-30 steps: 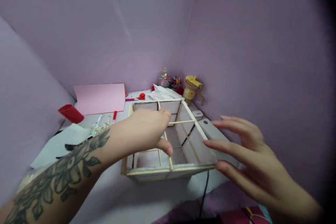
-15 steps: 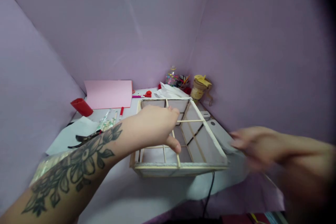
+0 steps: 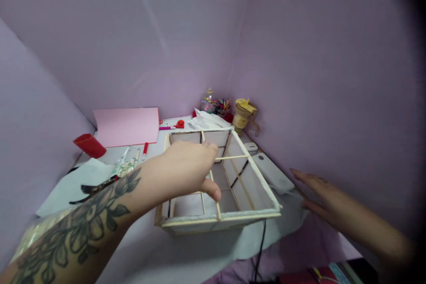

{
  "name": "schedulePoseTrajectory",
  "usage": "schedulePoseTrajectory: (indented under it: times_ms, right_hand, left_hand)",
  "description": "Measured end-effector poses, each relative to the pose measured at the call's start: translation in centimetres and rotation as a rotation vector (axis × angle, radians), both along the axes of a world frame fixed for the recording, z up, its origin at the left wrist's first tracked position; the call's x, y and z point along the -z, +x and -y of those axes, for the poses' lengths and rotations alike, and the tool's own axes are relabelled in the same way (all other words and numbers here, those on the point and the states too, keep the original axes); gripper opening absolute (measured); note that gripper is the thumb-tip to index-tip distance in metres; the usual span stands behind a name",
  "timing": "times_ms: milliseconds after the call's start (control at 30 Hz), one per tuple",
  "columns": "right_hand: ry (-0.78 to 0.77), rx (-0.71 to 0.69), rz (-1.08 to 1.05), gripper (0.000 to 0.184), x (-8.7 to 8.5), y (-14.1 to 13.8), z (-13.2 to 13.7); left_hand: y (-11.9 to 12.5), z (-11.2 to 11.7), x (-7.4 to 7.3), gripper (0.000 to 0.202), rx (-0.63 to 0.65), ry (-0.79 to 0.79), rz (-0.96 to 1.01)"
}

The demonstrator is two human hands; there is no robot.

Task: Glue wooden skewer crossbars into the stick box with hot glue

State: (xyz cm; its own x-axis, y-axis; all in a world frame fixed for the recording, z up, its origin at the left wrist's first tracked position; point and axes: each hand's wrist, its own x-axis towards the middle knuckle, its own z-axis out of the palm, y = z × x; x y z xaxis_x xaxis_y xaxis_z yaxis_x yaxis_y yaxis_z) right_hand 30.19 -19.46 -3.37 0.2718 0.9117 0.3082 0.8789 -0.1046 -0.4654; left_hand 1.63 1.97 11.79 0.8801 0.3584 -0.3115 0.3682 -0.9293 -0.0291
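Observation:
A box-shaped frame (image 3: 264, 177) of thin wooden sticks, with white sheet on its sides, stands in front of me. My left hand (image 3: 191, 164) reaches over its top and closes around the sticks that cross in the middle, the thumb lying along the centre stick (image 3: 218, 208). The fingertips are partly hidden behind the hand. Off to the right of the frame, my right hand (image 3: 321, 193) is held in the air, fingers stretched out and holding nothing.
Pruning shears (image 3: 95, 187) lie on white paper at left, near bundled sticks (image 3: 128, 164). Behind are pink paper (image 3: 128, 126), a red roll (image 3: 89, 145) and a red marker (image 3: 145, 151). A white device (image 3: 273, 173) lies right of the frame; a black cable (image 3: 261, 248) hangs in front.
My right hand, blurred and more closed before, has opened and its fingers are extended. My left hand keeps its place on the frame. The whole view has shifted slightly.

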Motion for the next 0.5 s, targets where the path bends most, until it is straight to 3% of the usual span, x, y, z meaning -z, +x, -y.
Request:
schedulePoseTrajectory:
  times_ms: [100,167,233,300,367,500]
  right_hand:
    - [0.007,-0.051,0.052,0.020,-1.2,-1.3,-1.0]
    - [0.144,-0.101,0.122,0.020,-3.9,-3.2,-1.4]
    - [0.219,-0.228,0.063,0.020,-6.8,-5.6,-1.9]
    - [0.214,-0.384,0.044,0.025,-8.9,-7.8,-2.7]
    - [0.165,-0.512,0.074,0.030,-9.7,-9.6,-3.7]
    - [0.027,-0.671,0.089,0.028,-9.7,-11.0,-5.7]
  left_hand:
    - [-0.1,-0.1,0.1,0.067,-0.002,0.003,0.008]
    - [-0.1,-0.2,0.3,0.069,-0.005,0.001,0.017]
    - [-0.2,-0.3,0.4,0.071,0.003,-0.006,0.035]
    - [-0.3,-0.3,0.4,0.071,0.009,-0.009,0.053]
    - [-0.3,-0.2,0.4,0.072,-0.011,-0.010,0.048]
    - [-0.1,0.0,0.2,0.075,-0.042,-0.011,0.027]
